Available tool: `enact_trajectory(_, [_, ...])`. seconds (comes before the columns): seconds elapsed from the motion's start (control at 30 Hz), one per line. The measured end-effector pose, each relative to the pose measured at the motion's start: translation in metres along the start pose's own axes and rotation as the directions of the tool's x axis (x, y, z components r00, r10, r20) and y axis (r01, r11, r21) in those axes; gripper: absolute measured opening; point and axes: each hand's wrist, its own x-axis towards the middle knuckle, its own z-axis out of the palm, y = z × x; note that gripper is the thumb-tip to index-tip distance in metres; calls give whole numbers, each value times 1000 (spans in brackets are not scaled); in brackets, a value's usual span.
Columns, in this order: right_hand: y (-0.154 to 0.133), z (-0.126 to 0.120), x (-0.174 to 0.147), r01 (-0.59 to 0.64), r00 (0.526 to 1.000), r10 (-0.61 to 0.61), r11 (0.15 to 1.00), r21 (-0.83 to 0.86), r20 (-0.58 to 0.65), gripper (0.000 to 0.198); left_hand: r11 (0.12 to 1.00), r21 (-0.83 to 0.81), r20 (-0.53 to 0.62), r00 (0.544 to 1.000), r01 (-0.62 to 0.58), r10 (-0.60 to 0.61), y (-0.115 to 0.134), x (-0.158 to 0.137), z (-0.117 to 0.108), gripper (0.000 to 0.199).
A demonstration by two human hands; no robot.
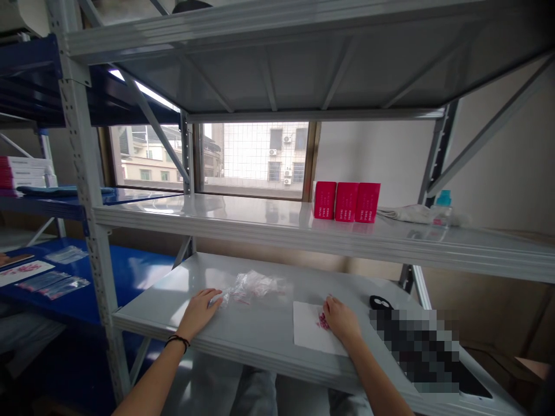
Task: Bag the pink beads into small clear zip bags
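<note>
On the lower shelf [260, 332], the left hand [198, 312] rests flat, fingers touching the clear bags [254, 286]; right of them, the right hand [342, 319] pinches pink pieces [322, 321] on white paper [310, 334], sorting seemingly barely begun.

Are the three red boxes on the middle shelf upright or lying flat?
Upright: the three red boxes stand on end, side by side, on the grey shelf before the window.

Bags [254, 286] left of sheet [310, 332], boxes [346, 201] above
</note>
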Motion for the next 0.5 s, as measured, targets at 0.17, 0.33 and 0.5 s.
enact_trajectory(0.17, [-1,-3,-1,-7,1000,7,1000,-11,-3,32,998,54,74,997,30,-34,1,1,4,34])
enact_trajectory(0.33, [-1,-5,-1,-17,1000,17,999,-27,3,31,998,62,109,993,30,-36,-2,4,6,35])
enact_trajectory(0.5, [-2,-4,0,-30,1000,31,999,-28,2,32,998,57,89,996,16,-21,-3,4,7,34])
